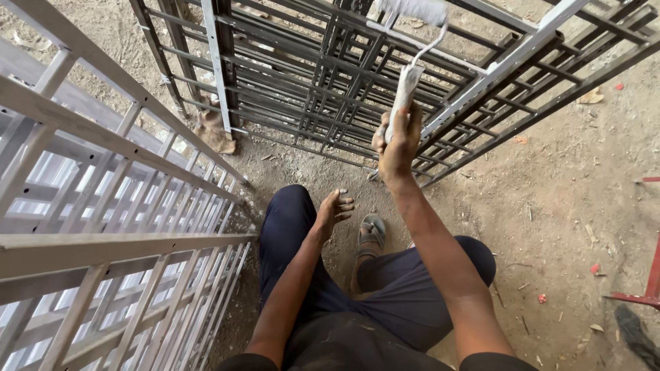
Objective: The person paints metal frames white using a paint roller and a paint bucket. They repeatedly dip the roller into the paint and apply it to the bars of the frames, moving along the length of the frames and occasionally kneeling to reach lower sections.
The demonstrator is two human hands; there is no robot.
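Dirt floor (570, 206); right hand (399, 141) grips paint roller (407, 82), handle upward.

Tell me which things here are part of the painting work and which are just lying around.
In use:
- paint roller, gripped in the right hand
- dark metal grille under the roller
- left hand, resting empty on the knee

Lying about:
- grey painted grilles stacked at the left
- crumpled brown scrap on the dirt
- red metal frame at the right edge
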